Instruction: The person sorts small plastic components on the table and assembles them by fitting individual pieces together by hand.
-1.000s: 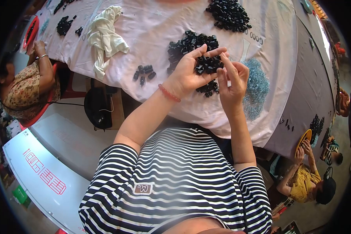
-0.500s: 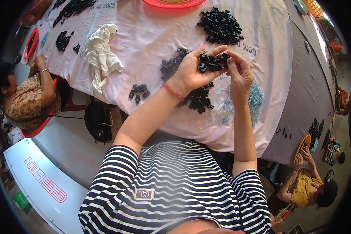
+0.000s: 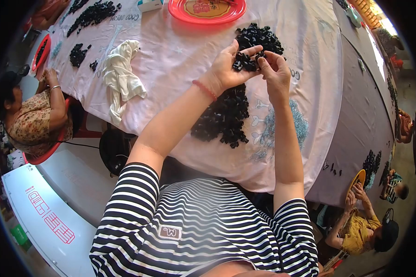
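Note:
My left hand [image 3: 225,69] is palm up with fingers partly curled, cradling several small black plastic pieces [image 3: 243,63]. The thumb and forefinger of my right hand [image 3: 277,76] close on one small black piece [image 3: 260,56] at the edge of that palm. Just beyond both hands lies a heap of similar black pieces [image 3: 260,38]. Another black pile [image 3: 229,113] spreads beneath and nearer than my left wrist. Right of it, clear bluish bits [image 3: 286,127] are scattered on the cloth, partly behind my right forearm.
A pink printed tablecloth [image 3: 171,60] covers the table. On it are a red plate [image 3: 208,21], a crumpled white cloth [image 3: 124,76], a box [image 3: 150,4] and more black piles [image 3: 94,16]. A person [image 3: 37,115] sits at left, another in yellow [image 3: 363,231] at right.
Both hands have moved farther over the table, toward the far black heap. The near black pile shows more now, and a small black cluster at left has gone behind my left forearm.

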A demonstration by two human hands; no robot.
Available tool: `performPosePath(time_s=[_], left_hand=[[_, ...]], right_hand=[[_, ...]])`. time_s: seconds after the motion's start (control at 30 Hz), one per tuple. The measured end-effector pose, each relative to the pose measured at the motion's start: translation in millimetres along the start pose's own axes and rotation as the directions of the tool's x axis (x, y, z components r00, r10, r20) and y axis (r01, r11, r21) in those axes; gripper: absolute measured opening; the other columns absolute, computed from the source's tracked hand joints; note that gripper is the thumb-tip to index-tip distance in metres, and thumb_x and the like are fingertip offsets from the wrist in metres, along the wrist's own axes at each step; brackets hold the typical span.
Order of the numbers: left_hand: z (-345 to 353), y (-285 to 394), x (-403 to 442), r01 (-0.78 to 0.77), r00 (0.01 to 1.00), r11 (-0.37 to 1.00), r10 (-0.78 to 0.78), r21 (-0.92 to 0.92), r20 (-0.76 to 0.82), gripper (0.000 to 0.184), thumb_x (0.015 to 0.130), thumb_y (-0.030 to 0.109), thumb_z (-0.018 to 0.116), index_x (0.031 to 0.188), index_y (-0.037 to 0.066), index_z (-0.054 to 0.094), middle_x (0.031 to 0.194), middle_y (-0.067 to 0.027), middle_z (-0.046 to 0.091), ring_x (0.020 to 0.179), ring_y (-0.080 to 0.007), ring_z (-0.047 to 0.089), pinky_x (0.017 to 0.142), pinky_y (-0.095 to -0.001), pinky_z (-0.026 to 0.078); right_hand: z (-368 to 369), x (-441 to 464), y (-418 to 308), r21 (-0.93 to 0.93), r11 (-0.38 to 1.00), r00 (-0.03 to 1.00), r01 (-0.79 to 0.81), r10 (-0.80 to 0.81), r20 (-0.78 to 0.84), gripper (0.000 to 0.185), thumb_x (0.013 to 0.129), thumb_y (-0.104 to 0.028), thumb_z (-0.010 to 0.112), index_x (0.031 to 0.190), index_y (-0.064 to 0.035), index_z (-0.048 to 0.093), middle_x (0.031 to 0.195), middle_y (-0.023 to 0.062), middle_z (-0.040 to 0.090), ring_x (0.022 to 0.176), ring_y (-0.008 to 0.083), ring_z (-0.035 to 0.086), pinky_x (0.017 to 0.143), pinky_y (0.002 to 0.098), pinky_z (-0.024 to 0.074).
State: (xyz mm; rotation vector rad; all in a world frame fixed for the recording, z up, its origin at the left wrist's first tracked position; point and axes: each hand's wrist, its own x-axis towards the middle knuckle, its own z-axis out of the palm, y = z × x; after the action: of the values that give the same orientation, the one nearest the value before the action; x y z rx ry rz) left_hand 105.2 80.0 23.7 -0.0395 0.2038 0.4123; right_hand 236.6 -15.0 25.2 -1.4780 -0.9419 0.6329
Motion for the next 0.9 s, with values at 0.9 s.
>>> performPosePath(time_s=[0.9], left_hand=[[41.1, 38.0, 75.6, -0.151, 0.981, 0.709, 0.191, 0.688, 0.019, 0.063, 0.104, 0.055, 0.042, 0.121, -0.002, 0.063, 0.125, -0.0129, 0.061, 0.122, -0.0226, 0.050, 0.111, -0.0363, 0.033]], right_hand=[[-49.6, 42.2, 15.5, 0.036, 0.995, 0.995, -0.096, 0.096, -0.008, 0.031, 0.097, 0.005, 0.052, 0.127, 0.0101, 0.056, 0.115, 0.0181, 0.063, 0.101, 0.0237, 0.069, 0.088, 0.0320, 0.0577]])
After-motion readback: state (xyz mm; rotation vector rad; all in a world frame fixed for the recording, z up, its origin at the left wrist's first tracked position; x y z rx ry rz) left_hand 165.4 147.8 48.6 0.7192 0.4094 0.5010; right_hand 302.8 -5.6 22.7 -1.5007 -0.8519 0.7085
